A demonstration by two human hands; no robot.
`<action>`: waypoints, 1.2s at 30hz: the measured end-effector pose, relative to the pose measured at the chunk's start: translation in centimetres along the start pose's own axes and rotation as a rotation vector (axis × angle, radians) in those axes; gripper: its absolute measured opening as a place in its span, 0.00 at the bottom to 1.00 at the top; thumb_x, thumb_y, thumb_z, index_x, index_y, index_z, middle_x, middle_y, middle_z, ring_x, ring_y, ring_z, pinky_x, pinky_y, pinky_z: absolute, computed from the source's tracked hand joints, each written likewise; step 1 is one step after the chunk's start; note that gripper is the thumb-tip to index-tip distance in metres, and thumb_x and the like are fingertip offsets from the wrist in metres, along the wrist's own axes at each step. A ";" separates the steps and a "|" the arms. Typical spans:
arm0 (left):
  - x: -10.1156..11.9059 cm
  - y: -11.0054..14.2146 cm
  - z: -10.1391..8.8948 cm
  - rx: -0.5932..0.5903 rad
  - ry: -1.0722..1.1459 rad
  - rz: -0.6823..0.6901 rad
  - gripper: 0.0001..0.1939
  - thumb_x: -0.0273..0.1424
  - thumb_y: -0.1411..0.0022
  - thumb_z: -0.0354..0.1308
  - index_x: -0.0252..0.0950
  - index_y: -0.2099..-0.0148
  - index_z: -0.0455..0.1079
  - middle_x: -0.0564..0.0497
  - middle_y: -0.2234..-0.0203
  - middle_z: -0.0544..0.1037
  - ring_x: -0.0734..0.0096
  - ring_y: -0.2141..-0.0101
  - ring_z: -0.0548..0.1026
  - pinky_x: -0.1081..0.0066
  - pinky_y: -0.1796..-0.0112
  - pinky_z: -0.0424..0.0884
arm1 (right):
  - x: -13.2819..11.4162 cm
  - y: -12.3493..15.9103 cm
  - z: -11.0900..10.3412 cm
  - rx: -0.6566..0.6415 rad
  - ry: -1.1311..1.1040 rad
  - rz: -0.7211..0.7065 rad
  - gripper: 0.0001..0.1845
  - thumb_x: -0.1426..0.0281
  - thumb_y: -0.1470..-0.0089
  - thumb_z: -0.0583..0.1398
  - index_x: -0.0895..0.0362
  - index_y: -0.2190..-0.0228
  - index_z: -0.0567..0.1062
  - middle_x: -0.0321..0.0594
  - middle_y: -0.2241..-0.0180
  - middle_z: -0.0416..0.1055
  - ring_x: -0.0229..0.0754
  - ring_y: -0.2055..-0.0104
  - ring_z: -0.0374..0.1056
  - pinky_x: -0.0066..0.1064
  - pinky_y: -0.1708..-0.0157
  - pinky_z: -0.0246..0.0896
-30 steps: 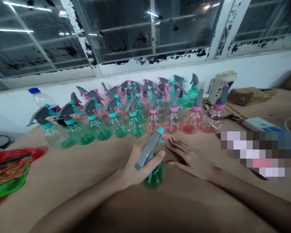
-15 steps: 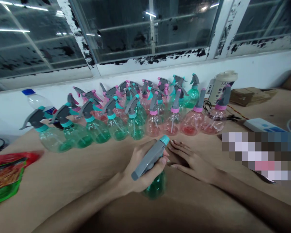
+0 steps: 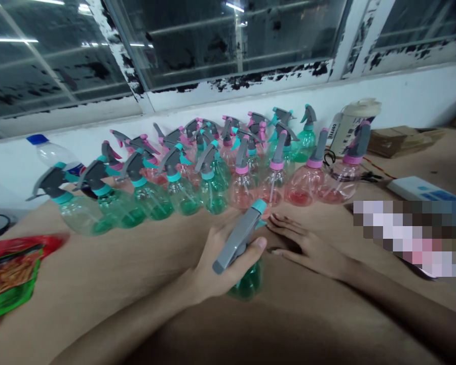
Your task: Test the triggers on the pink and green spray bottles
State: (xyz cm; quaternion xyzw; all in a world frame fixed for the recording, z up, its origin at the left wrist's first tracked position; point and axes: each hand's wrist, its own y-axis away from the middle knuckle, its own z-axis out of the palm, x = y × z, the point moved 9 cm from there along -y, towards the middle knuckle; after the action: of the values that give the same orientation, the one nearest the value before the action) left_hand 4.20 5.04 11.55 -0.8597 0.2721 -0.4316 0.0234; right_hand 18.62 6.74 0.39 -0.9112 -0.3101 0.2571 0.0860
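My left hand (image 3: pixel 216 263) is wrapped round the neck of a spray bottle (image 3: pixel 247 284) with a grey head, a turquoise nozzle and a green body. Its nozzle points away from me, and my palm hides part of the bottle. Just to the right, my right hand (image 3: pixel 307 246) lies on the table with its fingers stretched out, holding nothing. Beyond both hands stand rows of spray bottles. The front row has green ones (image 3: pixel 215 197) on the left and pink ones (image 3: pixel 304 187) on the right.
A red and green snack packet (image 3: pixel 15 268) lies at the left, before a blue-capped plastic bottle (image 3: pixel 53 154). On the right are a cream cup (image 3: pixel 351 124), brown cardboard (image 3: pixel 399 141), a white box (image 3: pixel 421 188), cables and a blurred-out item. Windows rise behind the wooden table (image 3: pixel 110 274).
My left thumb lifts slightly from the spray head after being lower half a second ago. The view shifts a little. My right hand stays flat beside the bottle.
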 end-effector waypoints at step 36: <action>1.4 -0.4 -0.4 0.016 0.000 0.206 0.06 0.33 0.38 0.49 0.39 0.63 0.66 0.53 0.75 0.71 0.70 0.75 0.71 0.67 0.69 0.70 | 0.6 -0.3 -0.7 -0.029 -0.055 -0.003 0.29 0.57 0.42 0.54 0.58 0.43 0.62 0.43 0.41 0.59 0.46 0.38 0.51 0.45 0.39 0.47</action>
State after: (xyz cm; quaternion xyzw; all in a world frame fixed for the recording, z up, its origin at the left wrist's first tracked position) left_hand 4.76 4.82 12.91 -0.8268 0.3558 -0.4292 0.0746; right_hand 19.28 7.33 0.80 -0.9045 -0.3174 0.2775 0.0643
